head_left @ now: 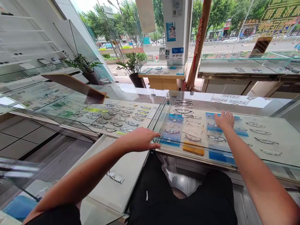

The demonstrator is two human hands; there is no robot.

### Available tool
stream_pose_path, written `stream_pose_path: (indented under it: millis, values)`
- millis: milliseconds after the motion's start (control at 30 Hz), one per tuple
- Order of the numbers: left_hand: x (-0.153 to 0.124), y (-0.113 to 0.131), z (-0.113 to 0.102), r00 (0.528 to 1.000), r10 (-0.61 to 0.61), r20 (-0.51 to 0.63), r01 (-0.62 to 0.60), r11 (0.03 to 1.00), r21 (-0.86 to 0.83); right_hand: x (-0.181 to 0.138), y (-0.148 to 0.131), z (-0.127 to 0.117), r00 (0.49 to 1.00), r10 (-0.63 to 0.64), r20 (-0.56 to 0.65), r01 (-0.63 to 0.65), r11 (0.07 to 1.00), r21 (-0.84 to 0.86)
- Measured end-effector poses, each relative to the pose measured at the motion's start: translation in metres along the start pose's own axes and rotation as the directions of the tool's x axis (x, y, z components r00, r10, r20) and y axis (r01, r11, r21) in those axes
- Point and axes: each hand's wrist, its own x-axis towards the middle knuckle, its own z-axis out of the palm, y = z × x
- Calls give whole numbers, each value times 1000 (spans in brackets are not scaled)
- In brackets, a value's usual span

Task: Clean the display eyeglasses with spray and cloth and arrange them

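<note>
My left hand rests at the near corner of the glass display case, its thumb and fingers stretched out and apart, holding nothing visible. Over the case's glass top, my right hand lies palm down with its fingers spread. Beneath that hand is a blue card with eyeglasses on it; whether the fingers touch the glass is hard to tell. Closer to me sits a pair of dark-framed eyeglasses. Left of it are a cream cloth and a yellow-orange case.
A second glass case with rows of eyeglasses adjoins on the left. Eyeglasses lie on the white counter by my left arm. A small bottle stands near the glass joint. A wooden board and potted plants are farther back.
</note>
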Motion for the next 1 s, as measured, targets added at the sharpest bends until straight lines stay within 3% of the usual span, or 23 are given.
stream_pose_path:
  millis: [33, 133, 267, 367, 500, 633, 767, 900, 1000]
  values:
    - [23, 8, -13, 997, 72, -16, -72, 997, 6, 0, 0, 0, 1000, -1, 5, 1, 1000, 2]
    - [97, 34, -52, 993, 108, -39, -109, 994, -3, -1, 0, -1, 1000, -3, 8, 3, 1000, 6]
    - [196, 59, -90, 971, 131, -199, -109, 987, 118, 2, 0, 2, 1000, -6, -17, 6, 1000, 9]
    - [254, 64, -103, 933, 184, -309, -134, 975, 174, 4, -1, 4, 999, -4, -40, 4, 1000, 13]
    - [306, 62, -103, 932, 217, -291, -172, 970, 171, 4, -5, 4, 998, 4, -64, -3, 1000, 12]
    - [335, 65, -93, 943, 221, -249, -186, 970, 157, 3, -8, 2, 998, 12, -53, -12, 1000, 15]
    - [346, 71, -88, 941, 225, -251, -193, 970, 146, 2, -10, 0, 999, 11, -43, -10, 1000, 18]
    - [336, 76, -95, 928, 212, -307, -176, 974, 141, 1, -10, -2, 999, 12, -38, -11, 1000, 14]
    - [311, 76, -107, 903, 208, -376, -166, 976, 142, 0, -11, -3, 999, 13, -38, -13, 1000, 7]
